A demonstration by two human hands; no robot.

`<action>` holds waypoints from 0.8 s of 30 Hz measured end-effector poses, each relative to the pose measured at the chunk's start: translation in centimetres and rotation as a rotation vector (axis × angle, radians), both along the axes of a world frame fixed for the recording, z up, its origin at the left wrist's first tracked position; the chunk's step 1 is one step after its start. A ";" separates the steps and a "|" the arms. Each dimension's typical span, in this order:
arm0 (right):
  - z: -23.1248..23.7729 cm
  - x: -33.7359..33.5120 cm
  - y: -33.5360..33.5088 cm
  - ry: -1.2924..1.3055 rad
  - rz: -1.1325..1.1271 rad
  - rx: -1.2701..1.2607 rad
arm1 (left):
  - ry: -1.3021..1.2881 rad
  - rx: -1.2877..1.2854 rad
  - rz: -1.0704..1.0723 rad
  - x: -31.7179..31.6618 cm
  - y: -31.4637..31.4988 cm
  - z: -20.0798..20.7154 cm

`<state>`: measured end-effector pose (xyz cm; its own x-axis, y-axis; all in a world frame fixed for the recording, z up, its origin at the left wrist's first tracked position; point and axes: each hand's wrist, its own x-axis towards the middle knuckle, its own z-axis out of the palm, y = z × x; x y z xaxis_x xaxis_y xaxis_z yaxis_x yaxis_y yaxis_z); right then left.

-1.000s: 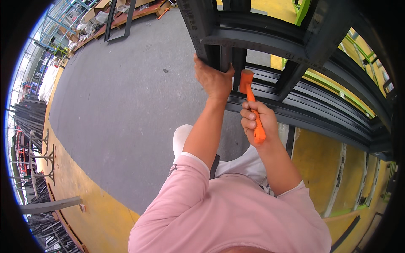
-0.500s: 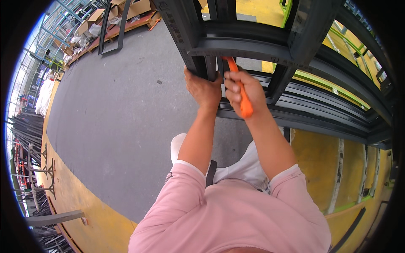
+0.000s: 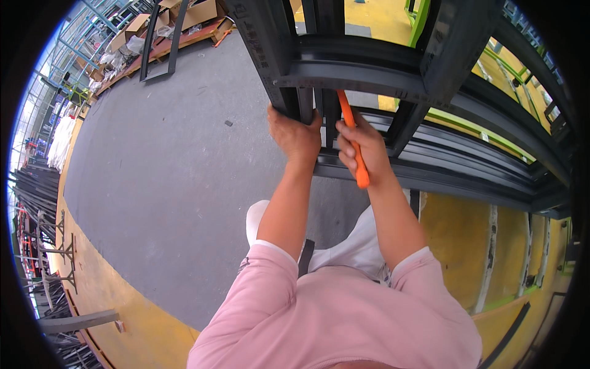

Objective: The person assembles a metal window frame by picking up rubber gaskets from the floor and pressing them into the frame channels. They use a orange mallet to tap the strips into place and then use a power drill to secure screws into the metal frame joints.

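A large dark grey metal frame (image 3: 362, 74) of joined profiles fills the upper right. My left hand (image 3: 296, 138) is wrapped round the lower part of an upright dark profile (image 3: 284, 95) at the frame's left side. Just right of it, my right hand (image 3: 367, 144) is closed round a slim orange tool handle (image 3: 361, 175). The handle stands tilted, its lower end sticking out below my fist. Its upper end passes behind a crossbar of the frame, so whatever head it has is hidden.
Grey matting (image 3: 160, 166) covers the floor on the left, edged by yellow floor (image 3: 153, 301). Open cardboard boxes (image 3: 200, 11) stand on a pallet at the far left. Bundles of dark profiles (image 3: 38, 184) lie along the left rim. Green metal supports (image 3: 420, 21) show behind the frame.
My right hand has come slightly down toward me with the orange tool, and its handle stands a little more upright. My left hand keeps its grip on the profile.
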<state>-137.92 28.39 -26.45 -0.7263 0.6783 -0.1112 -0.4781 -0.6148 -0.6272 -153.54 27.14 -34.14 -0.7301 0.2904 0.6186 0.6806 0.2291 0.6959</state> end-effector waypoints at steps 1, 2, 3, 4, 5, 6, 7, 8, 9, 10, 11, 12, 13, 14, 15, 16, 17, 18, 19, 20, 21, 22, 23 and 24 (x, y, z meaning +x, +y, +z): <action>-1.4 0.2 0.1 -0.001 0.051 0.032 | 0.014 0.002 0.015 -0.5 0.0 0.1; -2.5 0.3 -0.7 0.046 0.031 -0.048 | 0.006 -0.011 0.024 -0.3 -0.3 -0.3; -3.8 0.7 -1.1 0.009 0.041 -0.156 | 0.000 -0.007 0.010 -0.1 -0.5 -0.5; -5.3 1.4 -1.2 -0.029 0.049 -0.263 | -0.006 -0.003 -0.003 0.1 -0.3 -0.6; -5.6 1.4 -1.0 -0.051 0.056 -0.354 | 0.006 0.016 -0.019 -0.1 0.2 -0.2; -5.8 1.4 -1.0 -0.111 0.041 -0.491 | -0.005 -0.002 -0.022 0.1 0.1 0.0; -5.8 1.8 -1.4 -0.111 0.023 -0.355 | -0.024 -0.008 -0.033 0.2 -0.1 0.1; -2.4 1.4 -2.8 -0.103 0.015 -0.222 | -0.037 -0.017 -0.036 -0.2 -0.4 0.2; 0.9 1.4 -3.8 -0.092 0.003 -0.094 | -0.048 -0.030 -0.042 -0.6 -0.7 0.3; 3.4 2.0 -4.0 0.068 0.125 -0.018 | -0.076 -0.036 -0.022 -1.4 -1.2 0.3; 2.6 2.4 -4.1 0.018 0.131 0.033 | -0.121 -0.038 -0.029 -1.0 -0.9 0.6; 1.6 2.6 -3.9 -0.028 0.120 0.101 | -0.161 -0.025 -0.055 -0.6 -0.2 1.3; 0.7 2.8 -3.9 -0.076 0.109 0.168 | -0.110 0.000 -0.063 -0.1 0.3 1.4; 0.3 3.0 -4.6 -0.026 0.103 0.030 | -0.057 0.011 -0.035 -0.1 -0.1 0.7; 0.3 2.9 -4.4 -0.028 0.110 0.013 | -0.004 0.021 -0.008 0.0 -0.4 0.1; 0.8 2.9 -4.0 -0.031 0.117 -0.005 | -0.011 0.017 0.018 -0.1 -0.3 -0.5; 1.8 2.7 -4.4 -0.029 0.121 -0.036 | -0.013 -0.001 0.042 -0.4 -0.7 -0.8; 3.6 3.2 -5.4 0.009 0.108 0.068 | -0.021 0.002 0.061 -0.5 -0.4 -0.7; 2.8 3.0 -4.8 -0.035 0.120 0.127 | -0.007 0.031 0.062 -0.9 -0.1 -1.0; 1.7 3.3 -4.2 -0.091 0.113 0.180 | -0.003 0.053 0.044 -0.7 0.0 -1.3; 0.9 3.3 -3.4 -0.134 0.112 0.248 | 0.014 0.090 0.033 -0.8 0.4 -1.0; 0.6 3.6 -3.5 -0.140 0.113 0.216 | 0.002 0.099 0.020 -0.9 0.6 -0.8; 0.2 3.7 -3.9 -0.179 0.063 0.235 | -0.016 0.096 0.010 -0.6 0.2 -0.6; -0.2 3.4 -4.6 -0.217 0.013 0.254 | -0.033 0.093 0.001 -0.3 0.0 -0.6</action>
<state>-134.51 23.75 -26.60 -0.7131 0.6948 -0.0933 -0.3093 -0.4313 -0.8475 -153.86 27.12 -34.76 -0.7508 0.2325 0.6182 0.6567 0.1633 0.7362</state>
